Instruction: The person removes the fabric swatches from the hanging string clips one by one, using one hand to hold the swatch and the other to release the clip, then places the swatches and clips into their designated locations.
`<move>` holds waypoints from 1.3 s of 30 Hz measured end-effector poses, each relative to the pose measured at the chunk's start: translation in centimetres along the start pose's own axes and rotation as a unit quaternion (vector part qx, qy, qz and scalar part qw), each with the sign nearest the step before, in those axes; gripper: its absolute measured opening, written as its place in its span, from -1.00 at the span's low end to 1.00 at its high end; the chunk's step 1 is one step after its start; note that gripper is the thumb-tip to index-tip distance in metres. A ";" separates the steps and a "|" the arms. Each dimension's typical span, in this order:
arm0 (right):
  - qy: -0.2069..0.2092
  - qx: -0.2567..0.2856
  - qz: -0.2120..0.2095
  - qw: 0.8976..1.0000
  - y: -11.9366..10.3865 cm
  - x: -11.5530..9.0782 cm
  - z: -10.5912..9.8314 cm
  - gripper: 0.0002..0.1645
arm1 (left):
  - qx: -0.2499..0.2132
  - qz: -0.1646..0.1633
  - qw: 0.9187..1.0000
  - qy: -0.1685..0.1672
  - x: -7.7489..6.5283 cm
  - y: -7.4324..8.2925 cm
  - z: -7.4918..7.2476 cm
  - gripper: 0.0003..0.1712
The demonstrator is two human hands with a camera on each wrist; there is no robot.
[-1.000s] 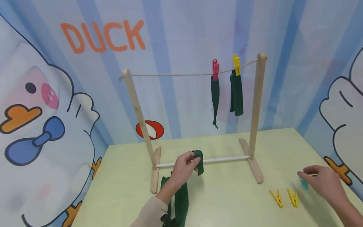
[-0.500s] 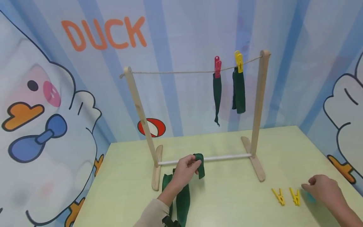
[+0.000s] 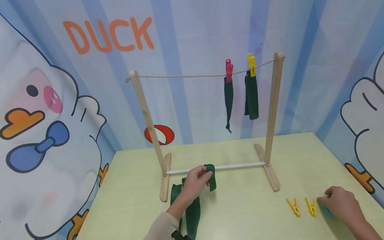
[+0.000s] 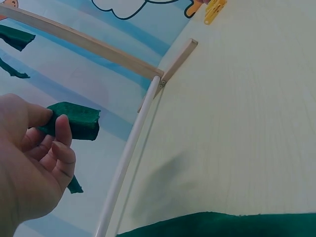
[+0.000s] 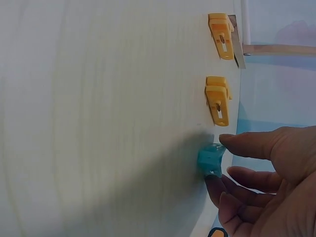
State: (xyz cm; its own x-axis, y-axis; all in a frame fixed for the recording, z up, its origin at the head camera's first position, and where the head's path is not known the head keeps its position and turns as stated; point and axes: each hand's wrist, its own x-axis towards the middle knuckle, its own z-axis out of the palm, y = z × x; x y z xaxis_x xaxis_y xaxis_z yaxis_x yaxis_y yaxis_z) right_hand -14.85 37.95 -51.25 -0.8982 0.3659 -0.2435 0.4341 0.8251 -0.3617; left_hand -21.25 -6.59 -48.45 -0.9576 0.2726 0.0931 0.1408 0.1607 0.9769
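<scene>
My left hand pinches a folded dark green cloth strip between thumb and fingers, above the table in front of the rack's white bar; in the left wrist view the cloth hangs over the fingertips. At the right, low over the table, my right hand has thumb and fingers on either side of a teal clothespin. In the head view that clothespin is mostly hidden behind the hand. Two yellow clothespins lie left of it.
A wooden rack carries a string. On it, a red clothespin and a yellow clothespin hold green cloth strips. More green cloth lies under the left forearm. A duck-print curtain stands behind.
My right hand has moved down toward the table with the teal clothespin, which now shows less in the head view. My left hand keeps the green strip, slightly lower.
</scene>
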 end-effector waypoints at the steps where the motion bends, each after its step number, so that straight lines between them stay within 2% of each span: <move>1: 0.000 -0.002 0.000 1.000 0.0 0.0 0.0 -0.46 | 0.000 -0.002 1.000 0.001 -0.1 -0.1 0.0 -0.69; 5: -0.002 -0.017 0.016 1.000 -0.1 -0.1 0.1 -0.40 | 0.002 -0.012 1.000 0.003 -0.3 -0.5 0.1 -0.69; 9: 0.033 -0.040 0.027 0.998 -0.5 -0.3 -0.2 -0.37 | 0.006 -0.018 1.000 0.002 -0.8 -1.2 0.4 -0.67; 13: 0.081 -0.037 -0.017 0.996 -0.7 -0.5 -0.8 -0.43 | 0.010 -0.035 0.999 -0.004 -1.6 -2.0 0.7 -0.63; 16: 0.094 -0.025 -0.048 0.994 -1.2 -0.8 -1.2 -0.45 | 0.010 -0.067 0.998 -0.014 -2.1 -2.4 0.8 -0.69; 22: 0.113 0.000 -0.075 0.991 -2.8 -1.7 -1.9 -0.49 | 0.040 -0.123 0.991 -0.036 -2.7 -2.7 0.7 -0.69; 30: 0.124 0.015 -0.103 0.987 -3.7 -2.1 -2.0 -0.51 | 0.087 -0.165 0.977 -0.108 -3.8 -2.6 0.5 -0.69; 39: 0.123 0.029 -0.137 0.982 -4.1 -2.0 -2.4 -0.52 | 0.149 -0.165 0.966 -0.134 -4.5 -2.4 0.5 -0.48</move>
State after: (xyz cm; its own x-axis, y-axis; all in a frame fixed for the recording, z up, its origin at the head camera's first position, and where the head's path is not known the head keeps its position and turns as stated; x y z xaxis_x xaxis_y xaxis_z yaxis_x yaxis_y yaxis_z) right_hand -15.01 34.92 -47.14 -0.9682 0.2324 0.0930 0.1703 0.8838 -0.4357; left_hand -17.17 -7.69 -51.36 -0.8693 0.3887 -0.3053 -0.0564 0.5356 0.8426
